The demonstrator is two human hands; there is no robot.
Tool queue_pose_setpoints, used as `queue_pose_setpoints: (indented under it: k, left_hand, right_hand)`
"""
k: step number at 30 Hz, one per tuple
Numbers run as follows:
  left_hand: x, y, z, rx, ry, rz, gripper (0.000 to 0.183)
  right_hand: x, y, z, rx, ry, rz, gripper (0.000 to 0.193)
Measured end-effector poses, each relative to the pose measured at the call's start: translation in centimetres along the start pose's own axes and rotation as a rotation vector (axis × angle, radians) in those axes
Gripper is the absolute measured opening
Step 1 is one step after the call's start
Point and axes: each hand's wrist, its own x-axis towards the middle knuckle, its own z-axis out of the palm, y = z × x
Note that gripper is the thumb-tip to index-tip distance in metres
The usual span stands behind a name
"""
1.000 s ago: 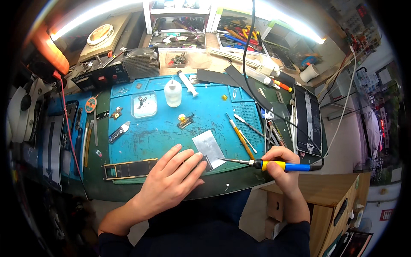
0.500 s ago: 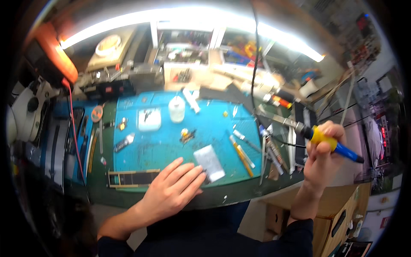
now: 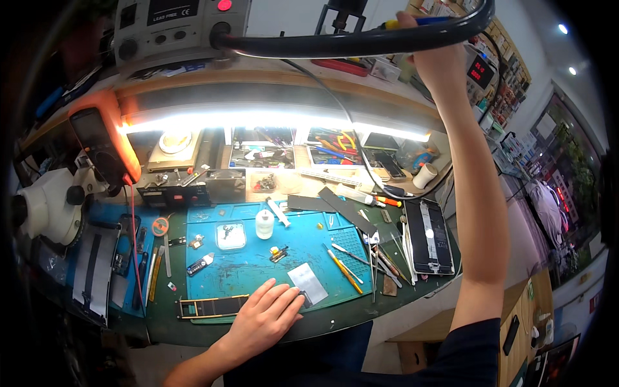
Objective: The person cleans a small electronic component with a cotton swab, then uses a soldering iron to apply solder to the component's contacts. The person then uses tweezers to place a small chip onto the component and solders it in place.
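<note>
Left hand (image 3: 265, 319): palm down over the near edge of the blue mat (image 3: 238, 272) on the counter (image 3: 351, 318), near 6:30 from the view's centre.
Left grip: fingers nearly straight, close together; their underside is hidden, so I cannot tell whether they hold anything.
Small dark strip (image 3: 305, 299): right by the left fingertips.
Silvery sheet (image 3: 307, 282): flat on the mat, between 1 and 2 o'clock from the left hand.
Right hand (image 3: 425, 57): raised near 1 o'clock, partly hidden behind a thick black hose (image 3: 309, 46).
Right grip: closed around the yellow-and-blue soldering iron (image 3: 431, 21), whose tip is out of sight.
Framed dark panel (image 3: 213, 306): just beside the left hand, at 9 o'clock.
Bottle (image 3: 264, 226): upright at 12 o'clock from the left hand, well apart.
</note>
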Motion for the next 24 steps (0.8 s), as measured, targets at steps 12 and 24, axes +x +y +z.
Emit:
queue_pose_setpoints:
  k: [12,24]
  left_hand:
    - [0.4,0.2,0.7,-0.031,0.044,0.065,0.040]
    - [0.6,0.2,0.4,-0.026,0.005,0.066,0.039]
  right_hand:
    - [2.6,8.7,6.9,0.380,-0.287,0.251,0.031]
    - [-27.8,-6.5,6.9,-0.076,-0.797,-0.161,0.021]
